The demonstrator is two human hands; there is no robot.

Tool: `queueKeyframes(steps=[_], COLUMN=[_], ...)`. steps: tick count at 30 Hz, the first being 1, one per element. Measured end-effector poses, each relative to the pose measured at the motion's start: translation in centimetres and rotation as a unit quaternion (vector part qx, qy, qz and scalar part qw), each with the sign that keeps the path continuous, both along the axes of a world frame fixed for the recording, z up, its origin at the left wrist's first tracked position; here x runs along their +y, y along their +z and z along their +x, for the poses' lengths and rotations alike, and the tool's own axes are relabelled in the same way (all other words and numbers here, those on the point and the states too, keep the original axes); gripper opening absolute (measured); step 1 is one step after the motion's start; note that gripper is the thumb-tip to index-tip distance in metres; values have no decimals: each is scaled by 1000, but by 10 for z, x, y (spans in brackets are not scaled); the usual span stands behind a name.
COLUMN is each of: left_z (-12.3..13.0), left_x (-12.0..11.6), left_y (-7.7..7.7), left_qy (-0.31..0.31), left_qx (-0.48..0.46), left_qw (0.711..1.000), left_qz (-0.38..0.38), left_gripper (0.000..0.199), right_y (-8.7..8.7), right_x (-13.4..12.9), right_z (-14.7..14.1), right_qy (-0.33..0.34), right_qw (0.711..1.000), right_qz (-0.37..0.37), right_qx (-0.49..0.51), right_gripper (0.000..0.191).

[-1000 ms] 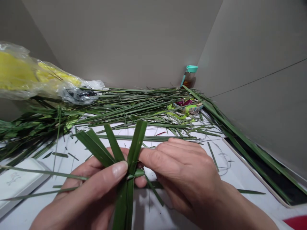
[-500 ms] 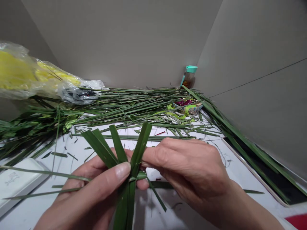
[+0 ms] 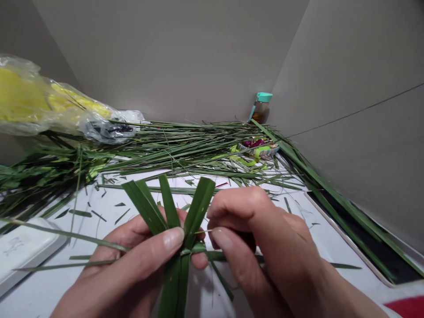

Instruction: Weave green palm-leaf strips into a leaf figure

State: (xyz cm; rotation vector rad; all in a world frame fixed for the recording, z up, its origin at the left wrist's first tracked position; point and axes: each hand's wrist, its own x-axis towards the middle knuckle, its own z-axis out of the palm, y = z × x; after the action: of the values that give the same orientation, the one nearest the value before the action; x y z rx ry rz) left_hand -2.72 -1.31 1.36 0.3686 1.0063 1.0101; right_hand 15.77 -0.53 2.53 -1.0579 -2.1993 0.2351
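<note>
your left hand (image 3: 122,260) clenches crossed leaf strips (image 3: 198,203) above white table (image 3: 109,198), thumb on crossing; right hand (image 3: 255,234) pinches thin leaf sliver (image 3: 203,231). strip ends loose, uncrossed; leaf pile (image 3: 172,148) lies beyond.

Deep green leaf strips (image 3: 198,205) (faintly streaked), yellow bag (image 3: 23,95), teal bottle cap (image 3: 264,97)

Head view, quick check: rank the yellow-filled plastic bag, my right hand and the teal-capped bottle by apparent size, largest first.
1. Yellow-filled plastic bag and right hand: similar, and the hand's nearness to the camera leaves their order unsure.
2. Teal-capped bottle: clearly smallest.
</note>
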Motion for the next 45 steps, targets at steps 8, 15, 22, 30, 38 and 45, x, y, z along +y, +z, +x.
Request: queueKeyframes(steps=[8, 15, 22, 30, 38, 45], left_z=[-8, -3, -8, -3, 5, 2], left_x=[3, 2, 1, 19, 26, 23], left_y=[-28, -28, -36, -25, -24, -17], left_qy=[-47, 22, 45, 18, 10, 4], left_qx=[-37, 19, 64, 39, 48, 56], left_qw=[998, 998, 995, 996, 996, 996], left_qz=[30, 59, 67, 74, 79, 75], left_gripper=[44, 34, 45, 61, 66, 70], right_y=[-17, -16, -18, -18, -17, -18], right_x=[3, 11, 20, 21, 22, 18], right_z=[2, -1, -8, -9, -10, -12], right_qy=[80, 109, 130, 126, 134, 105], right_qw=[976, 987, 983, 980, 975, 975], right_qz=[-148, -48, 6, 25, 52, 80], right_qx=[140, 105, 133, 152, 168, 177], right_gripper=[25, 16, 15, 15, 15, 16])
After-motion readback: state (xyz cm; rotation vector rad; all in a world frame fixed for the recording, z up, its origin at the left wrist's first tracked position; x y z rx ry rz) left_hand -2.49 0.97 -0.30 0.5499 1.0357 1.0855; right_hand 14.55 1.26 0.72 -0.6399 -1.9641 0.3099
